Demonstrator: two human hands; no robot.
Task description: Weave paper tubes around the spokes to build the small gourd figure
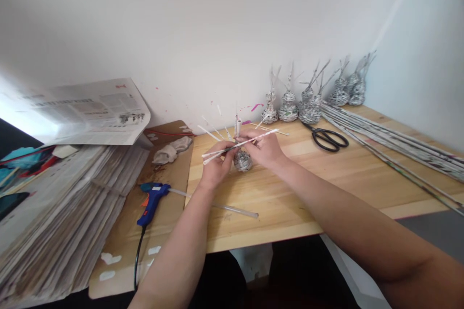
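Note:
A small round body woven from newspaper strips (243, 161) stands on the wooden table between my hands, with several paper sticks fanning up and out of it. My left hand (216, 161) is closed at its upper left side, fingers pinching paper sticks near the neck. From the right, my right hand (263, 147) pinches a pale paper stick (258, 137) that slants across the top of the woven piece. Fingers hide the neck where the sticks cross, so I cannot see exactly how they are wound there.
Several finished-looking woven gourd shapes (288, 106) line the wall. Black-handled scissors (329, 139) and long paper rods (391, 140) lie right. A blue glue gun (153, 203) with a clear glue stick rests on cardboard (170, 231) at left, near a crumpled cloth (172, 149) and stacked newspapers (90, 203).

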